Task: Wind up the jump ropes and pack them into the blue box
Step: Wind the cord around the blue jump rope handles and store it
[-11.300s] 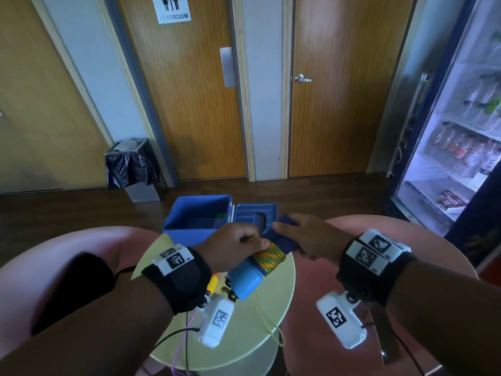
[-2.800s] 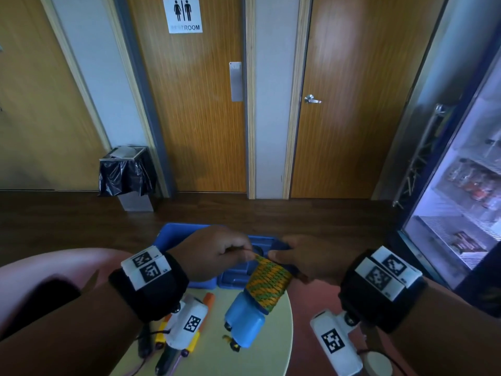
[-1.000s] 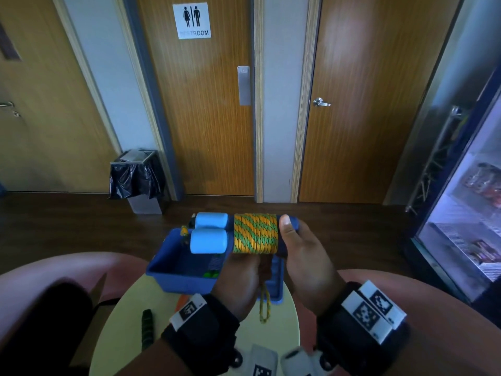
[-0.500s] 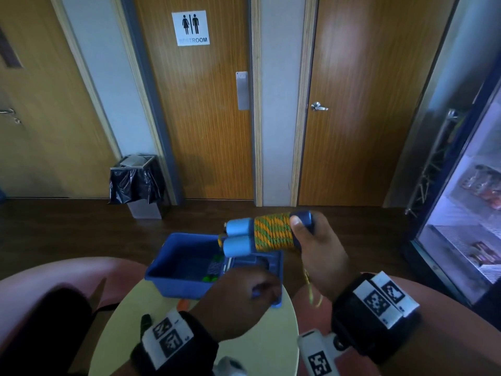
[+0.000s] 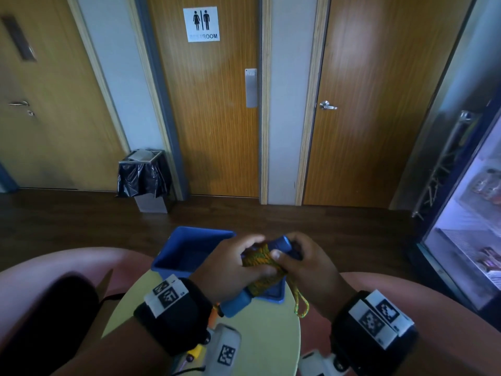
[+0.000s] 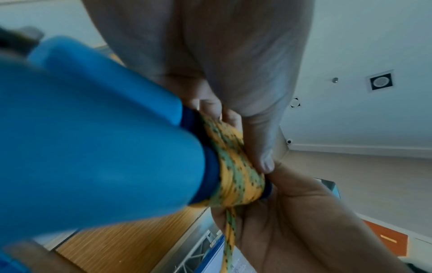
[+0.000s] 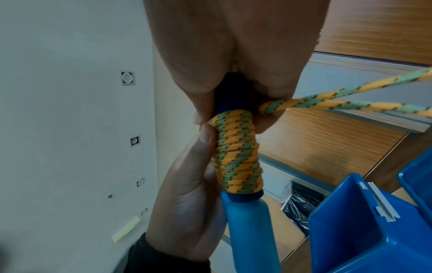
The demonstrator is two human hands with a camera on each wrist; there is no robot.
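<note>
A jump rope has its yellow-green cord (image 5: 261, 282) (image 7: 236, 153) (image 6: 236, 166) wound round two light blue handles (image 5: 235, 303) (image 7: 247, 230). My left hand (image 5: 230, 267) (image 7: 187, 194) grips the wound bundle, thumb on the coils. My right hand (image 5: 306, 264) (image 6: 292, 221) holds the dark blue handle end and pinches the loose cord (image 7: 339, 105) against the coil. A short loop of cord (image 5: 299, 302) hangs below the right hand. The open blue box (image 5: 189, 248) (image 7: 364, 230) stands just behind the hands; its inside is partly hidden.
The box stands on a small round yellow-green table (image 5: 257, 340) between pink seats (image 5: 54, 272). Orange and yellow parts (image 5: 214, 312) lie under my left wrist. A bin (image 5: 143, 175) stands by the restroom door, a lit fridge (image 5: 471, 226) at the right.
Half a second ago my right hand alone held the bundle up above the box. The bundle has come down and my left hand has taken hold of it too.
</note>
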